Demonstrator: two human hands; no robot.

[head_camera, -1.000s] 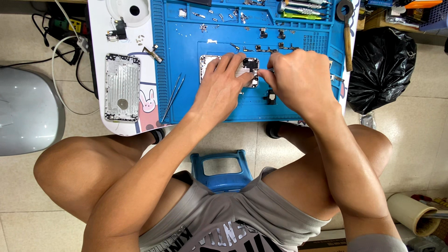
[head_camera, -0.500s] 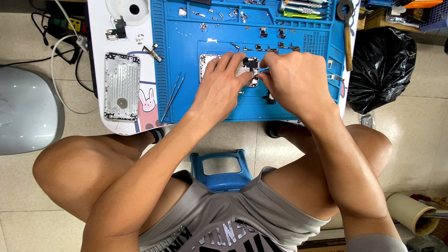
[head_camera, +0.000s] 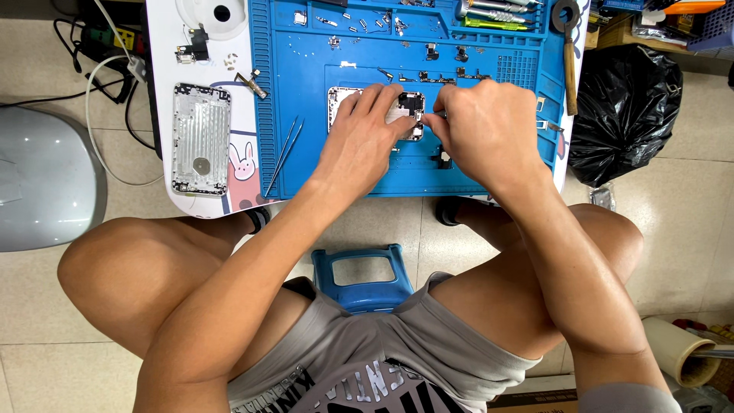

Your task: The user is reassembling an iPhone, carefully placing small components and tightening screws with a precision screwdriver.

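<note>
The left hand (head_camera: pixel 365 138) is lying palm-down over an opened phone body (head_camera: pixel 404 113), its fingers spread and pressing on the phone's left half to keep it flat on the blue work mat (head_camera: pixel 321 69). The right hand (head_camera: pixel 489 130) is sitting just to the right of it, fingers curled in a pinch at the phone's right edge; something thin seems to be held in that pinch, but it is too small to tell what. The phone is lying directly under and between the two sets of fingertips, only its middle showing.

Left of the left hand, a pair of thin tweezers (head_camera: pixel 283 153) is resting on the mat's edge, and farther left a bare silver phone housing (head_camera: pixel 200 138) is lying on the white table, beside a small pink rabbit sticker (head_camera: pixel 243 162). Beyond the fingers, small screws and parts are scattered across the mat. Well right of the right hand, a black plastic bag (head_camera: pixel 623 115) is sitting on the floor. Below the wrists, a blue stool (head_camera: pixel 365 275) is showing between the knees.

Compared with half a second ago, both hands are keeping almost the same places, the right pinch staying at the phone's edge.
</note>
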